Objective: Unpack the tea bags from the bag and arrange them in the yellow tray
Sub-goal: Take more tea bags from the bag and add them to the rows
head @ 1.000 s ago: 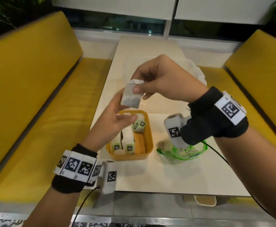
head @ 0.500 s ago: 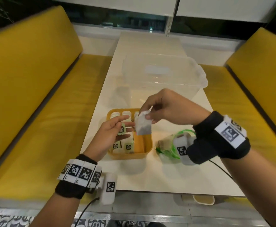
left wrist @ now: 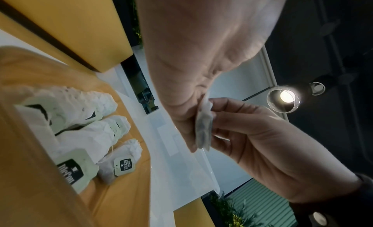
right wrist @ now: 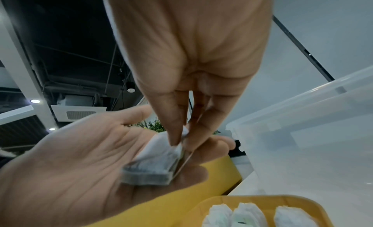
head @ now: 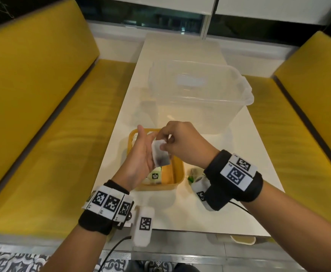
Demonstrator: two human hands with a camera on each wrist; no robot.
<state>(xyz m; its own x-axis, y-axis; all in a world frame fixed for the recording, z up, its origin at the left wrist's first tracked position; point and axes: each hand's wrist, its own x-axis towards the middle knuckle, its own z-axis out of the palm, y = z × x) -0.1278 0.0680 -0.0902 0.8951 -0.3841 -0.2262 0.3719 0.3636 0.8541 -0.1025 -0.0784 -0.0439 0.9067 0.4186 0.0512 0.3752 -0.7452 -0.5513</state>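
Observation:
My right hand (head: 165, 143) pinches the top of a white tea bag (head: 160, 155) with thumb and fingers, just above the yellow tray (head: 178, 180). My left hand (head: 141, 154) is held flat and upright with straight fingers, its palm against the tea bag (right wrist: 153, 163). Several tea bags (left wrist: 95, 134) with green tags lie in rows in the tray (left wrist: 30, 190). The green-edged bag (head: 192, 176) lies right of the tray, mostly hidden by my right wrist.
A large clear plastic tub (head: 196, 95) stands on the white table (head: 180, 213) just behind the tray. Yellow benches (head: 33, 114) run along both sides of the table. A small cup (head: 243, 239) sits below the table's near edge.
Both hands have come down and nearer to the tray. The tea bag now lies against the left palm, where before the left fingers reached toward it.

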